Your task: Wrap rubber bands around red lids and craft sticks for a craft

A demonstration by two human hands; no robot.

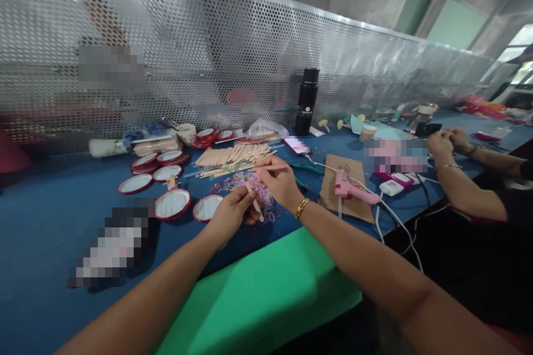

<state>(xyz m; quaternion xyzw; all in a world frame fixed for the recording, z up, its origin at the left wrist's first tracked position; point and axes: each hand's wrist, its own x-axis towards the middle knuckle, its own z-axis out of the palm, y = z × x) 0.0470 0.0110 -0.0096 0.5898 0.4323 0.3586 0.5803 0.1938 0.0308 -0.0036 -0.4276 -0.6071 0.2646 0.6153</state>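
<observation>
My left hand pinches a flat wooden craft stick between thumb and fingers, held at a slant. Close beside it, my right hand is closed on a thin pale stick, whose exact kind I cannot make out. Both hands are over a loose heap of small coloured rubber bands. Just behind them lies a pile of craft sticks. To the left of my left hand rest round red-rimmed lids, pale side up. Green-handled pliers lie right of my right hand.
A pink glue gun rests on cardboard, its white cable trailing off the table edge. Behind stand a black thermos and a perforated metal screen. A lit phone lies nearby. At right, a co-worker's hands are raised over the table.
</observation>
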